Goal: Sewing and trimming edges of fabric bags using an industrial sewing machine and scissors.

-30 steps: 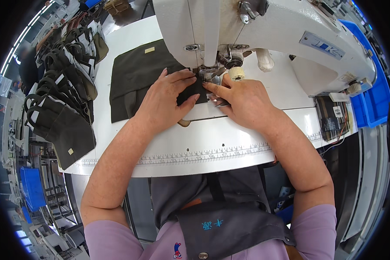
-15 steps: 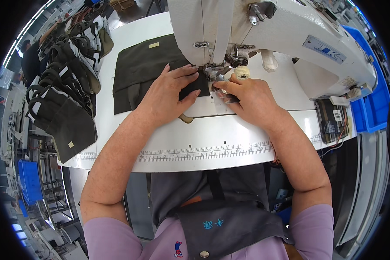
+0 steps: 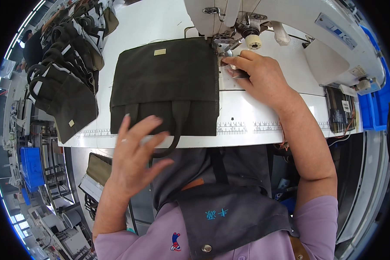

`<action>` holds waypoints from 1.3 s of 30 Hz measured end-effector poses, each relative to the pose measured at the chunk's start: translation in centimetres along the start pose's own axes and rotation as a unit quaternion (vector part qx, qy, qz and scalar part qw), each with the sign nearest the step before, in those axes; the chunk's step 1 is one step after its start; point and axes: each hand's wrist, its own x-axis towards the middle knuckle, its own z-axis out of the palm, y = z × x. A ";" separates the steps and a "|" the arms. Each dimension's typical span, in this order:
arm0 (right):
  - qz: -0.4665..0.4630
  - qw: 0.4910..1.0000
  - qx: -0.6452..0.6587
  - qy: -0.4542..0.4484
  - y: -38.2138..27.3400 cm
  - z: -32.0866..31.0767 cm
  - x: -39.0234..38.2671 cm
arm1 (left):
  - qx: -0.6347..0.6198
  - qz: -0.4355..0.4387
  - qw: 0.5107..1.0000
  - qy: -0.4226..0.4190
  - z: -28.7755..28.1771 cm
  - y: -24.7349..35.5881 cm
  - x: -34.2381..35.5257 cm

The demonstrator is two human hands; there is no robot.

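Note:
A dark olive fabric bag panel (image 3: 164,78) with a small pale label and handle straps lies flat on the white sewing table, its right edge beside the presser foot (image 3: 223,42) of the sewing machine. My left hand (image 3: 138,151), slightly blurred, is open with fingers spread over the table's front edge, close to the dark handle (image 3: 177,130) hanging there. To the right of the panel, my right hand (image 3: 262,76) is closed around small metal thread snips (image 3: 240,73), mostly hidden by the fingers. Its index fingertip is right by the presser foot.
The white sewing machine (image 3: 286,17) overhangs the far right. Similar dark bag pieces (image 3: 67,104) are piled at the left. Blue bins stand at the right (image 3: 375,108) and lower left (image 3: 32,167). A printed ruler (image 3: 247,128) runs along the table's front.
The bag panel has shifted toward me and straightened, its handle now over the front edge. My left hand has left the presser foot and come back; my right stays near the machine.

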 end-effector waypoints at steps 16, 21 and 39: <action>0.006 0.995 0.103 -0.008 0.4 0.2 -0.5 | -0.234 -0.176 0.869 0.399 -9.6 0.8 -10.3; 0.054 0.994 0.082 -0.052 0.1 0.0 -0.2 | -0.245 -0.317 0.721 0.566 -15.0 -0.1 -18.0; 0.061 0.990 0.116 -0.048 1.3 0.7 -0.5 | -0.239 -0.424 0.638 0.596 -6.9 -14.4 -38.1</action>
